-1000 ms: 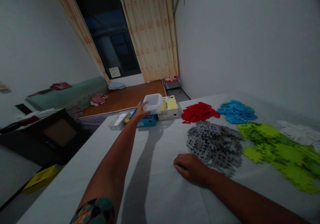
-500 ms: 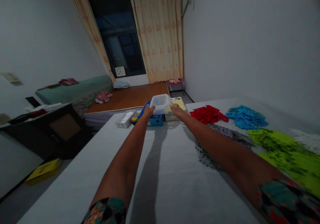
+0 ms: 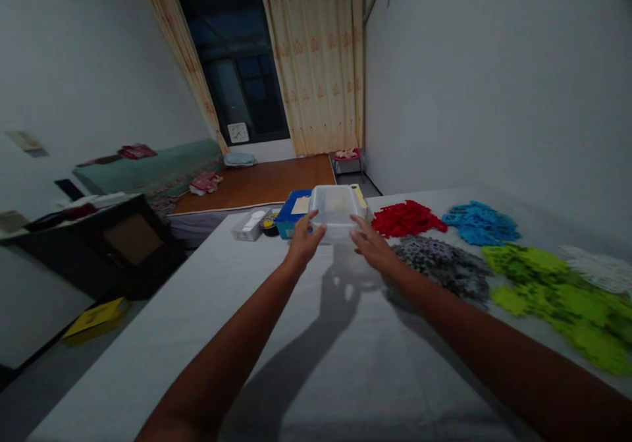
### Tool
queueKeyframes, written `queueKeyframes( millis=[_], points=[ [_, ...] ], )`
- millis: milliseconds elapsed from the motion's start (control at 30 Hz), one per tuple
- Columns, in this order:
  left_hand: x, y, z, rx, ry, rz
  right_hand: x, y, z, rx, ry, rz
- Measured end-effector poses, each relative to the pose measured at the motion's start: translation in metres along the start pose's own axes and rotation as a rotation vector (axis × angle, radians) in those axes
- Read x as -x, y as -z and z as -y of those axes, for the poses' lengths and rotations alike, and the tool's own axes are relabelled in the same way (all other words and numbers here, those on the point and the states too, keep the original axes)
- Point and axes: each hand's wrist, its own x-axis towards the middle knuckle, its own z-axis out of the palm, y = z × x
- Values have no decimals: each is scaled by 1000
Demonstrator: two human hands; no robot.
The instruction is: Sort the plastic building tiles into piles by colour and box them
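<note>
A clear plastic container (image 3: 334, 206) stands at the far end of the white-covered table, in front of a yellow box (image 3: 363, 199) that it partly hides. My left hand (image 3: 304, 239) is at the container's near left corner, thumb and fingers apart. At the near right side is my right hand (image 3: 371, 243), its fingers spread and not wrapped round the container. Whether the fingertips still touch the plastic, I cannot tell. Left of the container sits a blue box (image 3: 291, 213). Beside that are a round black-and-yellow item (image 3: 269, 223) and a small clear box (image 3: 245, 228) with white things in it.
Along the right side lie heaps of small plastic pieces: red (image 3: 407, 219), blue (image 3: 480, 223), grey (image 3: 442, 267), lime green (image 3: 563, 297) and white (image 3: 597, 267). A dark cabinet (image 3: 133, 244) stands to the left, with a yellow box (image 3: 96, 321) on the floor.
The container has gone from being held up between both hands to resting right of the blue box, before the yellow box. Both hands have loosened, and the view has shifted slightly.
</note>
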Motion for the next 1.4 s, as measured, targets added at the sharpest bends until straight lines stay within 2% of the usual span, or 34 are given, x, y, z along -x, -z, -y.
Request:
queueKeyframes(
  millis=[100,167,233,300,400,500,633,700,800,900,967,1033,1100,1167,1233,1400],
  points=[
    [82,11,0,-31,110,48,93,1,-16,8,-20,79],
    [126,17,0,-33,174,85,140,1,-24,40,-38,136],
    [153,22,0,-43,208,121,167,3,-30,128,8,174],
    [166,24,-2,-63,211,174,179,8,-32,280,107,164],
    [171,27,-6,-139,138,265,179,15,-27,514,230,60],
    [173,28,-7,-270,-11,317,174,16,-17,586,302,15],
    [176,21,-6,-481,-191,278,166,2,1,498,337,96],
    [177,17,-4,-549,-245,278,160,-7,12,485,346,139],
    [173,18,2,-556,-278,245,152,-19,31,445,436,221],
    [166,31,11,-530,-203,82,154,-22,39,388,536,287],
    [161,43,17,-477,-100,-50,161,-19,34,375,568,301],
    [159,51,22,-314,4,-174,169,-11,22,372,577,296],
    [161,54,25,-62,100,-264,176,0,7,382,544,278],
    [165,53,25,168,199,-309,180,13,-7,404,484,264],
    [171,52,24,284,298,-306,183,24,-18,424,446,247],
    [186,60,24,208,404,-337,189,41,-25,489,442,119]
  ],
)
